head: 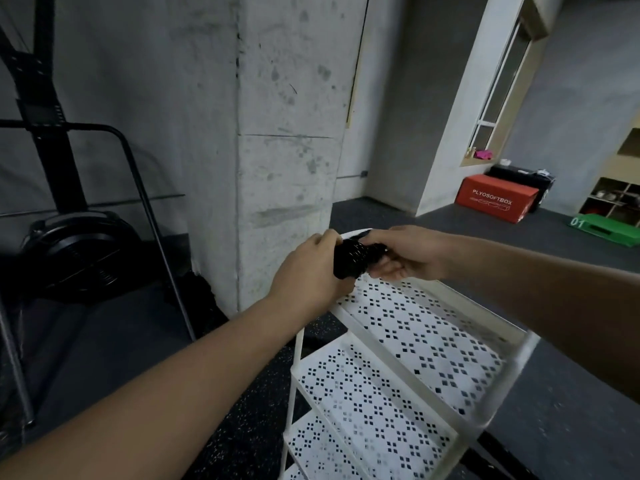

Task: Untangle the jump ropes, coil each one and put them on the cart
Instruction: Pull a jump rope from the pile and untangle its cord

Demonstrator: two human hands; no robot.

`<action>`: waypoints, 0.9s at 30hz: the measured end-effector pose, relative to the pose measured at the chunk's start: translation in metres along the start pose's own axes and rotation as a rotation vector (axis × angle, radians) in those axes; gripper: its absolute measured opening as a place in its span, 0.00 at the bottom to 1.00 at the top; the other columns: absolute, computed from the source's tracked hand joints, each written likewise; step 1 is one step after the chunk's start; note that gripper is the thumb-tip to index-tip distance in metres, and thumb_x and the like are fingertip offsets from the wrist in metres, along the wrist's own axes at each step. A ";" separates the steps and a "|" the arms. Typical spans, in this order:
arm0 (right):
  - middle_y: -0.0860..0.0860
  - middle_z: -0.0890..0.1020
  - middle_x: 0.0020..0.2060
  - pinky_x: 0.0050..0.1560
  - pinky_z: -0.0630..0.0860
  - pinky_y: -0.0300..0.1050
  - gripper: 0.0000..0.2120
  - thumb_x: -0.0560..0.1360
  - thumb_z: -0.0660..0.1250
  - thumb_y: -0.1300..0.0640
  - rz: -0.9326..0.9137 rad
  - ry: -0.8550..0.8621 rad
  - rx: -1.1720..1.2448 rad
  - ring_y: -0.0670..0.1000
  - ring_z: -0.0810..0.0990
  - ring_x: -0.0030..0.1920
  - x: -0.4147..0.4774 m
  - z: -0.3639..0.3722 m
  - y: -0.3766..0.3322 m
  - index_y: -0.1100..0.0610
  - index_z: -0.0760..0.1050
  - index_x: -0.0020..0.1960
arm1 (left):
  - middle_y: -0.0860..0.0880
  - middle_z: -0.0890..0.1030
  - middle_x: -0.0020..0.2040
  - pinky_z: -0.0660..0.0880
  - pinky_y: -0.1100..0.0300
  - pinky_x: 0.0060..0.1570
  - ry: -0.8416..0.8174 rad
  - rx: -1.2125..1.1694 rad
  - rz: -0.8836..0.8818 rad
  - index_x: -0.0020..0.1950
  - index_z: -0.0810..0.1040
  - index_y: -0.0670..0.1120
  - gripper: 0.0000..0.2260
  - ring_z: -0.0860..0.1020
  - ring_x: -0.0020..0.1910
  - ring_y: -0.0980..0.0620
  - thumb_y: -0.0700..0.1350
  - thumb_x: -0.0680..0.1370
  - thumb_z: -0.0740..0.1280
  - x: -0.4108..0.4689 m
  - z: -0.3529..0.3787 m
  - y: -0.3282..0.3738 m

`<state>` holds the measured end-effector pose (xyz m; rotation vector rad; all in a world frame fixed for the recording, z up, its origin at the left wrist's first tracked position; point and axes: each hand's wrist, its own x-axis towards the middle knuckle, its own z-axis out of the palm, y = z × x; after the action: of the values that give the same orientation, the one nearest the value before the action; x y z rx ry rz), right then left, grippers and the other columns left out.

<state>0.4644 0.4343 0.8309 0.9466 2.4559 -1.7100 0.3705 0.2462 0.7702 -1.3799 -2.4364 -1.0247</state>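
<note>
Left forearm (pixel 173 393), bare, enters from the lower left corner; right forearm (pixel 554 296), also bare, enters from the right edge. Both meet over the far end of the cart (pixel 512 362).

Cart: white sheet metal with thin tubular uprights and three stepped tiers in view. Each tier is a shallow tray with a raised lip, perforated with small diamond-shaped clusters of square holes.

Jump rope (pixel 349 258): black and glossy, wound into a compact, ribbed-looking bundle. It is held above the far end of the cart's top tier. Whether it touches the tray cannot be told.

Left hand (pixel 308 268): fingers curled round the bundle's left side, thumb on top.
Right hand (pixel 405 252): fingers curled under the bundle's right side, pinching it from that end.

Surroundings, relative to the cart:
- Floor (pixel 242 410) beneath it is dark rubber with light speckles.
- Rough grey concrete pillar (pixel 287 133), stained and square-edged, stands just behind it.
- Black fan-wheel exercise machine (pixel 79 251) with a round caged housing and a tubular frame stands well to its left.
- Far right behind it are a red block (pixel 495 199) printed "PLYOSOFTBOX", a black block (pixel 519 176), a green block (pixel 602 230) marked "01" and wooden cubby shelving (pixel 616 199).
</note>
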 end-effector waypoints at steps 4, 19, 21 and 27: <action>0.60 0.86 0.45 0.45 0.83 0.47 0.21 0.82 0.72 0.46 0.055 0.052 -0.026 0.55 0.87 0.44 0.013 -0.006 0.012 0.61 0.78 0.66 | 0.48 0.81 0.58 0.79 0.48 0.51 -0.035 0.169 0.058 0.67 0.74 0.48 0.21 0.80 0.54 0.45 0.52 0.77 0.73 0.008 0.013 0.001; 0.56 0.87 0.39 0.34 0.79 0.44 0.29 0.81 0.63 0.30 0.016 0.119 -0.548 0.51 0.82 0.32 0.014 -0.009 0.009 0.55 0.77 0.62 | 0.49 0.81 0.58 0.81 0.46 0.53 -0.076 0.155 0.060 0.70 0.76 0.51 0.16 0.80 0.56 0.44 0.47 0.81 0.68 0.012 0.029 -0.008; 0.55 0.87 0.38 0.33 0.79 0.45 0.29 0.82 0.62 0.30 -0.058 0.188 -0.776 0.51 0.82 0.30 0.010 -0.008 -0.001 0.57 0.77 0.58 | 0.49 0.81 0.61 0.81 0.48 0.52 -0.041 0.143 0.101 0.73 0.74 0.52 0.19 0.80 0.57 0.44 0.47 0.82 0.68 0.004 0.022 -0.009; 0.53 0.82 0.55 0.54 0.82 0.54 0.22 0.82 0.67 0.39 -0.371 0.434 -0.936 0.55 0.83 0.50 -0.022 0.019 -0.048 0.54 0.75 0.66 | 0.51 0.81 0.60 0.81 0.48 0.48 0.051 0.119 0.121 0.70 0.77 0.53 0.17 0.81 0.53 0.46 0.51 0.82 0.68 -0.020 -0.015 -0.025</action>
<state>0.4542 0.3972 0.8714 0.7890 3.2881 -0.1867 0.3592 0.2143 0.7603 -1.4250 -2.3053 -0.8617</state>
